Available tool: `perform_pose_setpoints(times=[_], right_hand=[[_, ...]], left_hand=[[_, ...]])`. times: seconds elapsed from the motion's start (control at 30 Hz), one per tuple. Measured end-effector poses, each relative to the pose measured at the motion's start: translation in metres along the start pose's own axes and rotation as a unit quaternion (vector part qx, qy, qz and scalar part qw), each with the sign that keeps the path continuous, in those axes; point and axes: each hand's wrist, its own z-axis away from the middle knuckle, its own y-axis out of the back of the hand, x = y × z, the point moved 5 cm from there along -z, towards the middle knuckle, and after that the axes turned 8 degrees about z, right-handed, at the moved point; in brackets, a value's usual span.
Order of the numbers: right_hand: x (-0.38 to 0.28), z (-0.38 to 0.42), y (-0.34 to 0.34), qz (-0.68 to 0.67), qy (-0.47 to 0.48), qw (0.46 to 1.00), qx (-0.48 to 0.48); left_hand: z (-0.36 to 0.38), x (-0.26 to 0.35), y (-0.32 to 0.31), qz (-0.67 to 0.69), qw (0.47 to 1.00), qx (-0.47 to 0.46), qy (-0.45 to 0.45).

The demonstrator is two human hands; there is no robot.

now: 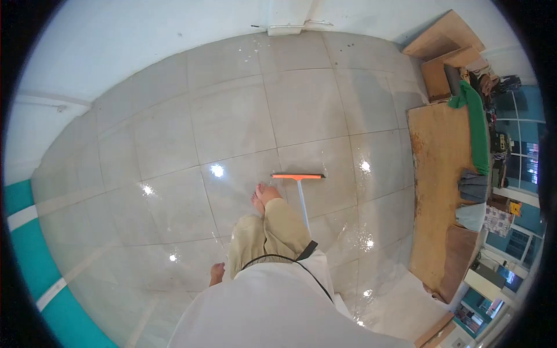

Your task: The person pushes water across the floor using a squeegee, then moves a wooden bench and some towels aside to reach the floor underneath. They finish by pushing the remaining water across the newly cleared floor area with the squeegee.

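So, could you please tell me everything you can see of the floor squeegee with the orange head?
The floor squeegee has a straight orange head that lies flat on the wet, glossy grey tiled floor, just right of the person's forward bare foot. A thin pale handle, seemingly metal, rises from the head's middle toward the person and vanishes behind the trouser leg. No hand shows on it.

1 squeegee [297, 177], 2 bare feet [264, 194], 1 green cloth [477, 124], 1 long wooden board [438, 174], 0 hands in view.
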Motion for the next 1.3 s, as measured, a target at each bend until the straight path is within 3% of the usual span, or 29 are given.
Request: perform_pose_setpoints(times=[0.03,0.07,0.13,0.17,0.2,0.23,0.27,0.3,0.33,0.37,0.4,0.5,0.53,0.6,0.67,0.77,0.87,0.9,1.0,1.07,1.17,1.23,1.3], right_hand=[[0.001,0.007,0.012,0.003,-0.026,0.999,0.046],[0.016,0.034,0.018,-0.011,-0.060,0.997,0.041],[0.076,0.196,0.029,-0.069,-0.203,0.977,-0.004],[0.103,0.284,0.032,-0.081,-0.271,0.959,-0.020],[0.136,0.360,0.031,-0.096,-0.331,0.938,-0.026],[0.151,0.393,0.040,-0.093,-0.368,0.925,-0.015],[0.168,0.405,0.050,-0.089,-0.390,0.916,0.011],[0.183,0.397,0.060,-0.081,-0.394,0.915,0.038],[0.195,0.348,0.088,-0.077,-0.391,0.916,0.042],[0.226,0.297,0.094,-0.059,-0.345,0.932,0.096],[0.228,0.247,0.135,-0.104,-0.361,0.920,0.113],[0.277,0.090,0.221,-0.099,-0.237,0.937,0.238],[0.285,0.040,0.261,-0.128,-0.248,0.941,0.190],[0.318,-0.055,0.317,-0.108,-0.245,0.929,0.256],[0.322,-0.097,0.393,-0.130,-0.266,0.936,0.190],[0.370,-0.149,0.429,-0.174,-0.295,0.932,0.120],[0.405,-0.124,0.418,-0.123,-0.316,0.935,0.104],[0.408,-0.101,0.409,-0.073,-0.313,0.940,0.117],[0.449,-0.031,0.324,-0.134,-0.333,0.931,0.062],[0.460,0.036,0.256,-0.144,-0.334,0.930,0.052],[0.434,0.157,0.183,-0.128,-0.376,0.916,0.061],[0.408,0.240,0.140,-0.134,-0.395,0.909,0.004],[0.384,0.318,0.091,-0.120,-0.412,0.903,-0.020]], left_hand=[[0.003,0.004,-0.006,-0.146,0.985,-0.049,-0.079],[0.006,0.004,-0.013,-0.147,0.984,-0.053,-0.081],[0.032,0.005,-0.012,0.021,0.982,0.049,0.180],[0.029,0.005,-0.012,0.020,0.983,0.048,0.178],[0.021,0.006,-0.018,-0.142,0.990,-0.021,0.013],[0.019,0.021,-0.025,-0.296,0.939,-0.086,-0.154],[0.014,0.025,-0.028,-0.300,0.938,-0.081,-0.155],[0.016,0.023,-0.024,-0.041,0.998,-0.035,-0.015],[0.018,0.019,-0.025,0.223,0.967,0.016,0.123],[0.016,0.025,-0.023,0.220,0.968,0.021,0.119],[0.013,0.022,-0.022,0.256,0.961,0.031,0.103],[0.029,0.061,-0.016,0.278,0.954,0.062,0.092],[0.045,0.083,-0.014,0.267,0.955,0.082,0.102],[0.054,0.092,-0.020,0.255,0.957,0.112,0.085],[0.066,0.107,-0.034,0.271,0.952,0.115,0.087],[0.072,0.126,-0.071,0.185,0.975,0.089,0.085],[0.081,0.137,-0.099,0.135,0.984,0.043,0.104],[0.078,0.147,-0.107,0.124,0.990,0.005,0.065],[0.068,0.171,-0.118,0.113,0.992,-0.058,0.001],[0.055,0.181,-0.111,0.127,0.991,-0.047,0.003],[0.032,0.198,-0.096,0.104,0.994,-0.034,0.025],[-0.003,0.183,-0.086,0.151,0.984,-0.069,-0.067],[-0.014,0.195,-0.076,0.137,0.986,-0.055,-0.073]])
